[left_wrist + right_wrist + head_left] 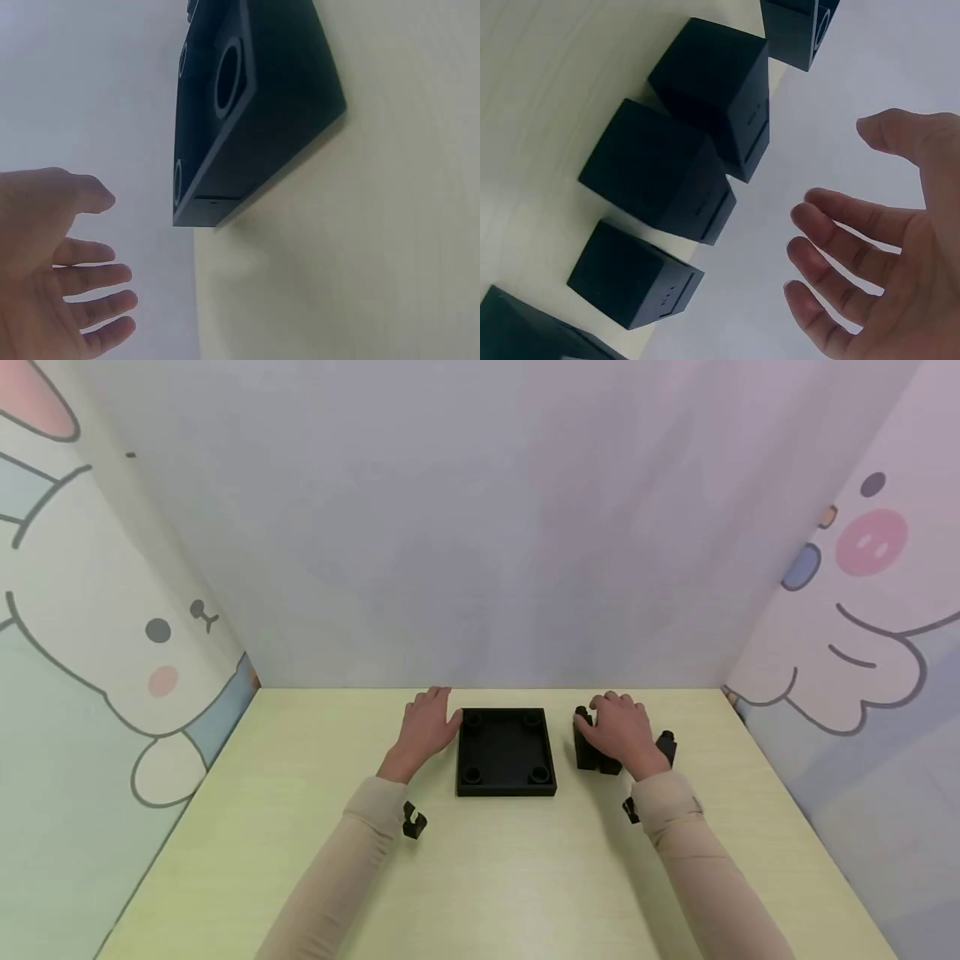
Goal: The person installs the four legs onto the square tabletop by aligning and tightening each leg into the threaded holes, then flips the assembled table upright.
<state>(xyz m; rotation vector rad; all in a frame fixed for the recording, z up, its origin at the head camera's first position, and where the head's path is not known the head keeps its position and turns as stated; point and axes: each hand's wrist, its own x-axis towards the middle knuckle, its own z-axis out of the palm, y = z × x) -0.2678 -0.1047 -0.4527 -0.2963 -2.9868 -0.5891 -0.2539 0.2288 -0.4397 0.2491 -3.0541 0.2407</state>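
A black square tray (506,752) with a round ring in each corner lies on the table. Beside its left edge is my left hand (426,727), fingers extended and holding nothing; the left wrist view shows this hand (67,270) apart from the tray (277,97). My right hand (621,727) hovers over several black blocks (586,750) right of the tray. In the right wrist view the hand (885,255) is spread with slightly bent fingers, near the dark blocks (656,165) but touching none. In the head view the hand partly hides the blocks.
Another black block (666,747) stands by the right wrist, partly covered by it. The pale table (510,877) ends at a grey back wall (480,527). Side walls carry cartoon animal drawings. Black wrist mounts show at both cuffs.
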